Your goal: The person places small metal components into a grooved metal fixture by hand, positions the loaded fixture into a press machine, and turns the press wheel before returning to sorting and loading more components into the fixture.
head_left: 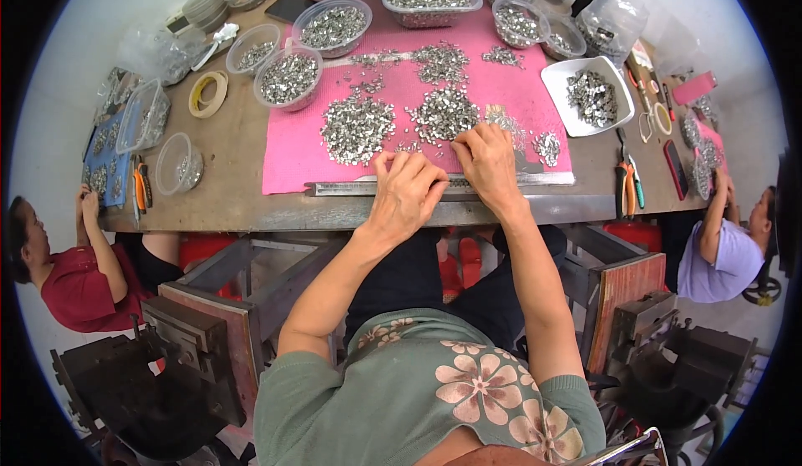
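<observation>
Two hands (408,189) (489,164) partly covering metal strip (344,189); grip unclear.

A silvery rail (344,189) (quite slim) lies near heaped metal chips (357,129).

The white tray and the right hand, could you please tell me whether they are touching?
Apart: the head view shows pink mat between the right hand and the white tray.

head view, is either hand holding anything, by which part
Cannot be told: the left hand is over the long metal strip, the right hand beside silvery pieces, any grip hidden.
</observation>
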`<move>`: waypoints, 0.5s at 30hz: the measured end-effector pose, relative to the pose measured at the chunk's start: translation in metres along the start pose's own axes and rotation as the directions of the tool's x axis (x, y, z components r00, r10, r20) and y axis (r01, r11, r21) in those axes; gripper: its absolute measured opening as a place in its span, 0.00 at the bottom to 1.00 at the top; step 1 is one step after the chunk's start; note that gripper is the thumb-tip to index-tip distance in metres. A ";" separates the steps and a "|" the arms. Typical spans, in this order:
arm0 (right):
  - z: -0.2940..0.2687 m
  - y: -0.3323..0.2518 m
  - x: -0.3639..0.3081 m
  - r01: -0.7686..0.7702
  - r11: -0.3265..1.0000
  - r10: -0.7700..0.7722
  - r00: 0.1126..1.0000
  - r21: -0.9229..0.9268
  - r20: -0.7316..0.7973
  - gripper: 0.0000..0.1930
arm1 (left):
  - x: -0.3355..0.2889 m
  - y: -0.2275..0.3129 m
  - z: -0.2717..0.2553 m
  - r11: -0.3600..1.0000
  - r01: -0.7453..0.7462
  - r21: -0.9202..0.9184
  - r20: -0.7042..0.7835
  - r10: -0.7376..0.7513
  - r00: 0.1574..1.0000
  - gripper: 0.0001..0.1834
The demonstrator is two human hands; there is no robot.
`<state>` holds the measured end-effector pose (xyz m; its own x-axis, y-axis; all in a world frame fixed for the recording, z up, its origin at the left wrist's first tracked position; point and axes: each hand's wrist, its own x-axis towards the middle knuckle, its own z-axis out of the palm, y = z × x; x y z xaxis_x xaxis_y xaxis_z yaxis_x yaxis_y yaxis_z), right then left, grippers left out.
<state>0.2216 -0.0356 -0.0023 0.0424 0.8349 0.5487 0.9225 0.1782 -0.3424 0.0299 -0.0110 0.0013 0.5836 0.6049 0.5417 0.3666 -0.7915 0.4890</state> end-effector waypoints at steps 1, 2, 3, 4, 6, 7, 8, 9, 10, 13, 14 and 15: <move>0.001 0.000 0.000 0.018 1.000 -0.018 1.000 -0.018 -0.006 0.04 | 0.000 0.000 0.000 1.000 -0.003 0.001 -0.014 0.003 1.000 0.05; 0.001 0.000 0.000 0.018 1.000 -0.018 1.000 -0.019 -0.007 0.04 | -0.001 0.001 0.001 1.000 -0.007 0.001 -0.028 0.007 1.000 0.05; 0.001 0.000 0.000 0.034 0.999 -0.034 0.999 -0.024 0.000 0.05 | -0.002 0.001 0.000 1.000 -0.008 0.002 -0.029 0.008 1.000 0.05; 0.002 0.001 0.002 0.051 0.998 -0.051 0.999 -0.030 0.005 0.05 | -0.002 -0.001 -0.002 1.000 0.016 -0.007 0.004 -0.016 1.000 0.06; -0.001 -0.001 -0.001 0.050 0.999 -0.050 0.999 0.002 -0.001 0.05 | 0.000 -0.004 -0.002 0.999 0.037 -0.012 0.034 -0.036 0.999 0.07; -0.002 -0.001 -0.001 0.049 0.998 -0.049 0.999 0.035 -0.003 0.05 | 0.001 -0.006 -0.002 0.999 0.044 0.011 -0.016 -0.044 0.999 0.10; -0.001 0.000 0.000 0.052 0.998 -0.052 0.999 0.036 -0.006 0.05 | 0.003 -0.009 -0.001 0.998 0.053 0.033 -0.067 -0.050 0.996 0.14; 0.000 0.001 0.000 0.055 0.998 -0.056 0.998 0.032 0.016 0.05 | 0.006 -0.013 0.000 0.998 0.050 0.037 -0.070 -0.048 0.996 0.14; 0.001 0.001 -0.001 0.055 0.998 -0.057 0.998 0.028 0.040 0.06 | 0.010 -0.016 0.001 0.988 0.094 0.127 0.002 -0.095 0.996 0.18; 0.003 0.002 0.000 0.039 0.998 -0.042 0.996 0.048 0.075 0.06 | 0.015 -0.018 0.003 0.938 0.154 0.311 0.129 -0.203 0.971 0.28; 0.003 0.002 0.001 0.039 0.998 -0.043 0.996 0.047 0.072 0.06 | 0.015 -0.016 0.004 0.949 0.138 0.282 0.198 -0.198 0.960 0.31; 0.002 0.001 0.001 0.027 0.997 -0.033 0.997 0.077 0.068 0.06 | 0.014 -0.013 0.004 0.960 0.124 0.253 0.265 -0.192 0.945 0.33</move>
<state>0.2220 -0.0335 -0.0044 -0.0141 0.8621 0.5065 0.8909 0.2408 -0.3852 0.0363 0.0071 -0.0005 0.6734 0.7004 0.2366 0.6071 -0.7065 0.3637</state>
